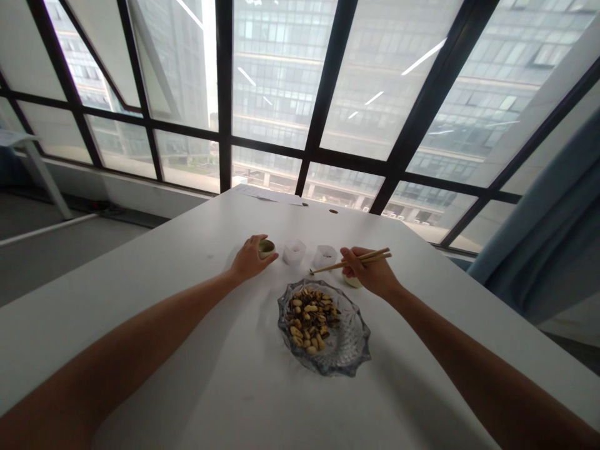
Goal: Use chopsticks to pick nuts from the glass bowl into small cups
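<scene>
My left hand (252,257) is wrapped round a small greenish cup (267,248) standing on the table. My right hand (363,270) grips a pair of wooden chopsticks (375,256), their tips pointing left. At the tips is a small dark piece (312,272), too small to name surely. Between the hands stand two small whitish, translucent cups, a left one (294,251) and a right one (325,255). Partly hidden under my right hand is a pale round cup (352,280). Nearer me, a scalloped glass bowl (354,337) holds peanuts (312,309) mixed with dark seeds, heaped on its left side.
The white table (187,369) reaches up to the black-framed windows (307,153). Papers (267,195) lie at its far edge, near a dark round spot (333,211). A blue curtain (544,231) hangs at the right; another table (42,156) stands at the far left.
</scene>
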The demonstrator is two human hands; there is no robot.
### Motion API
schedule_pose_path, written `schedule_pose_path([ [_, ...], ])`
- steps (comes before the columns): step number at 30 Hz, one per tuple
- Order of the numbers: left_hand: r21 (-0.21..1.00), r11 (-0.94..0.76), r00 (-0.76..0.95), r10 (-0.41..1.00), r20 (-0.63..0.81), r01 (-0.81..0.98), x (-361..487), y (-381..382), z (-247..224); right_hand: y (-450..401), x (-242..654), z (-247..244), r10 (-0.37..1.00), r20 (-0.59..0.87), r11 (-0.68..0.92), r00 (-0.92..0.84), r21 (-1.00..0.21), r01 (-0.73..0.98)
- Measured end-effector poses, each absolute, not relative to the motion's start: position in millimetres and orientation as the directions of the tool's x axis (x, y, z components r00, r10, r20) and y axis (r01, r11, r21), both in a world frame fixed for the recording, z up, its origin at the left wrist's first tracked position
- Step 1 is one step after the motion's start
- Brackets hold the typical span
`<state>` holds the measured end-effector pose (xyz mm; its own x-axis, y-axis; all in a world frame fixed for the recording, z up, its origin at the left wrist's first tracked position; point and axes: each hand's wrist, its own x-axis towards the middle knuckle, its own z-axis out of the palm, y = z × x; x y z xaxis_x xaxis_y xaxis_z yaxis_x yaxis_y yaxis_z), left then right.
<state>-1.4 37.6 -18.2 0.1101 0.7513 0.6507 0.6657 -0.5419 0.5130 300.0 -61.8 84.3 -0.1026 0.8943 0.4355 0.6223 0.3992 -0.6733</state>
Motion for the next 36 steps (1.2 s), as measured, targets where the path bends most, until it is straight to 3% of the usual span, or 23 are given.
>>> schedule_pose_path([
  [3,0.517,-0.547,0.109,0.749,0.653,0.659,-2,38,-19,-65,300,86,0.882,0.453,0.428,-0.13,-0.652,0.626],
  [6,0.523,-0.555,0.112,0.748,0.655,0.647,-2,39,-20,-71,301,87,0.874,0.485,0.423,-0.035,-0.723,0.546],
  [11,0.488,-0.605,0.146,0.708,0.691,0.629,-3,34,-15,-93,301,82,0.857,0.458,0.417,0.236,-0.886,0.204],
  [16,0.387,-0.663,0.241,0.653,0.718,0.64,-3,27,-9,-108,308,72,0.857,0.402,0.424,0.323,-0.906,0.004],
  [20,0.473,-0.605,0.148,0.701,0.697,0.641,-6,32,-11,-116,310,61,0.84,0.388,0.44,0.38,-0.896,-0.057],
  [24,0.548,-0.562,0.084,0.742,0.665,0.619,-10,40,-15,-135,294,47,0.893,0.333,0.377,0.303,-0.921,-0.1],
  [30,0.541,-0.557,0.08,0.74,0.668,0.63,-12,42,-16,-154,266,37,0.921,0.337,0.345,0.195,-0.939,-0.006],
  [36,0.537,-0.56,0.081,0.735,0.673,0.631,-12,42,-18,-142,264,31,0.911,0.345,0.35,0.225,-0.936,0.016],
])
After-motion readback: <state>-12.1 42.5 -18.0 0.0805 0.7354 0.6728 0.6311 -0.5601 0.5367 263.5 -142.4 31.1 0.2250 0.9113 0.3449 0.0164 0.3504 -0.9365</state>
